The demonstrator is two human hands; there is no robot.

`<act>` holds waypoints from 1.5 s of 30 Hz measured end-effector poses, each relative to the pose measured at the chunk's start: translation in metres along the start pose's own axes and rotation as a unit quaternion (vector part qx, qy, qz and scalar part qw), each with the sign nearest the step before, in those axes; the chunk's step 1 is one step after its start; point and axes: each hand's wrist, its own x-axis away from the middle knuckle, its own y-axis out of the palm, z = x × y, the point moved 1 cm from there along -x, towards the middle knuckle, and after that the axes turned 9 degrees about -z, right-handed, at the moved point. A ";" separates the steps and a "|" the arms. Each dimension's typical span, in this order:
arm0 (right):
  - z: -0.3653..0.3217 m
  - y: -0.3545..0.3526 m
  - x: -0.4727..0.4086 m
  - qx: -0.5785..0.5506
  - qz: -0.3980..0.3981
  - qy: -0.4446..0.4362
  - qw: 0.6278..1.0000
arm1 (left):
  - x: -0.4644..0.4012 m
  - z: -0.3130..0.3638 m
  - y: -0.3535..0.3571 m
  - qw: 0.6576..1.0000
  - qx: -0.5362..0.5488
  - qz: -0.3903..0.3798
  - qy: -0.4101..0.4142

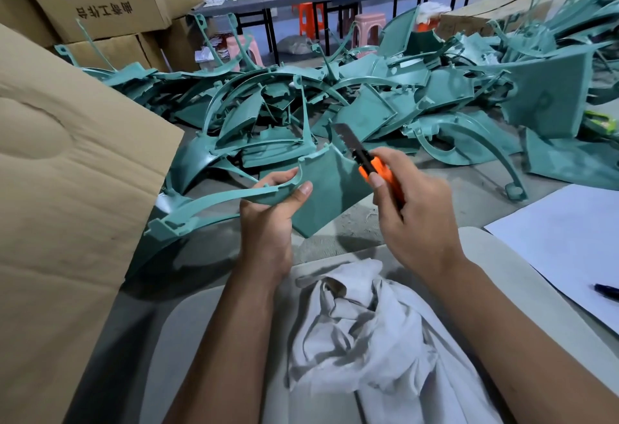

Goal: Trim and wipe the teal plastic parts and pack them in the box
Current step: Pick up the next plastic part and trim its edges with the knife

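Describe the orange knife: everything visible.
The utility knife has an orange plastic handle with a black slider section and a segmented grey metal blade, extended and pointing up and away towards the pile of teal parts. The right hand grips its handle, thumb on the orange body. The blade sits just past the upper edge of the held teal part; contact is unclear.

Both bare forearms reach forward from the near edge, wrists close together. The left hand (271, 209) grips a teal part (321, 196), thumb pressed on its near face, fingers curled behind. Just right of it, the right hand (415, 202) holds an orange utility knife (371, 162), thumb on the handle, blade pointing far-left.
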 end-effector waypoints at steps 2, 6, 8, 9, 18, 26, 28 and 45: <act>-0.002 0.003 0.000 -0.003 -0.033 -0.022 0.999 | 0.000 -0.001 0.000 1.000 0.003 0.002 -0.005; 0.001 0.004 -0.001 0.027 -0.033 -0.019 0.999 | -0.001 -0.002 0.001 1.000 0.002 0.015 -0.008; 0.007 0.005 0.000 0.034 -0.018 0.037 0.999 | -0.001 -0.003 0.001 1.000 -0.007 0.013 -0.005; 0.010 0.004 0.000 0.034 -0.007 0.069 0.997 | -0.001 -0.003 0.001 1.000 -0.009 0.014 -0.004; -0.011 0.012 0.003 0.018 -0.023 -0.012 0.999 | 0.000 -0.006 0.013 0.997 0.028 0.070 0.000; -0.007 0.015 0.004 0.014 -0.043 0.031 0.999 | 0.013 -0.012 0.033 0.998 0.044 0.040 0.019; -0.006 0.017 0.006 0.009 -0.050 0.048 0.998 | 0.013 -0.016 0.035 0.996 0.057 0.065 0.006; 0.008 0.018 0.002 0.024 -0.031 0.120 0.992 | 0.015 -0.023 0.041 0.990 0.079 0.112 -0.029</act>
